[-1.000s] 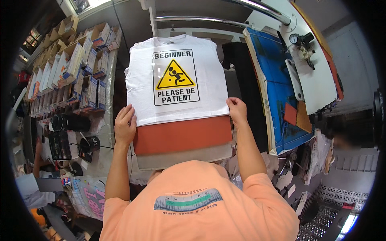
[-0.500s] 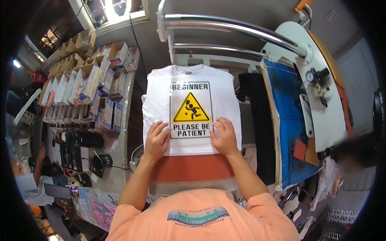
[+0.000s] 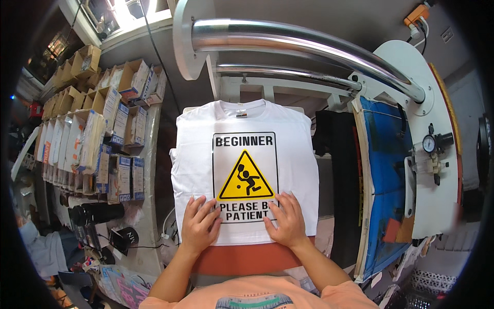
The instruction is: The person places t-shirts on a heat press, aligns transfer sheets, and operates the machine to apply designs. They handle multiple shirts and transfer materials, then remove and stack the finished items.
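i note the white t-shirt (image 3: 244, 175) lies flat on the orange platen (image 3: 247, 257). my left hand (image 3: 199, 224) and right hand (image 3: 286, 220) rest spread, palms down, on the transfer sheet (image 3: 245, 177). i judge even outward smoothing keeps it square.

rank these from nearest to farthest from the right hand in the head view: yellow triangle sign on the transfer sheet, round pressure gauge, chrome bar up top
1. Yellow triangle sign on the transfer sheet: just above and left of the right hand, on the white t-shirt.
2. Round pressure gauge: far to the right, on the white press arm.
3. Chrome bar: at the top, beyond the shirt collar.
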A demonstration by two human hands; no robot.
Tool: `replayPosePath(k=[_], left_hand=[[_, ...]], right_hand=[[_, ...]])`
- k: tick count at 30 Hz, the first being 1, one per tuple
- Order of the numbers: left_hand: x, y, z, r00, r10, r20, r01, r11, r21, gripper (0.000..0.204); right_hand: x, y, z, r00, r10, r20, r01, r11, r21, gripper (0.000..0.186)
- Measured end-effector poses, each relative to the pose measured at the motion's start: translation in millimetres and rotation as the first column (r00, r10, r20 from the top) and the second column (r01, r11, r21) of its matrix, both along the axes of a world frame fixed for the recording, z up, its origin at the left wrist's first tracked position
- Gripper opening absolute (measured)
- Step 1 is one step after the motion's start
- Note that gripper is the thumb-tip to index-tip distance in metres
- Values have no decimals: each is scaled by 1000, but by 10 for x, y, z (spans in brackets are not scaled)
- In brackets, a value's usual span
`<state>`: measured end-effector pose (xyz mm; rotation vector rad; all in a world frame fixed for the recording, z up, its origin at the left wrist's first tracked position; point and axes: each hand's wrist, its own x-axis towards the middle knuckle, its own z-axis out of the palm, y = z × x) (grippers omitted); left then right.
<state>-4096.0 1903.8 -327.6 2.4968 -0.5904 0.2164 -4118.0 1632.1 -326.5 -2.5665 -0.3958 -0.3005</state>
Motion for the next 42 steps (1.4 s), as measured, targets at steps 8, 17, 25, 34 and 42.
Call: replayPosePath(k=[8, 17, 25, 34, 42], left_hand=[[46, 9, 4, 999, 1, -49, -1, 1000, -1, 27], [78, 28, -12, 999, 9, -44, -11, 999, -51, 27], [47, -9, 2, 999, 25, -33, -26, 999, -27, 27], [26, -55, 19, 1000, 8, -2, -8, 999, -40, 24], [-23, -41, -27, 998, -14, 67, 18, 998, -67, 24]], right_hand=[[31, 3, -45, 999, -15, -36, 14, 999, -32, 37], [57, 38, -40, 999, -19, -32, 18, 999, -33, 38], [56, 1, -23, 999, -11, -33, 10, 999, -32, 39], [42, 10, 51, 995, -61, -85, 60, 998, -7, 38], [80, -56, -14, 997, -44, 64, 43, 999, 18, 36]])
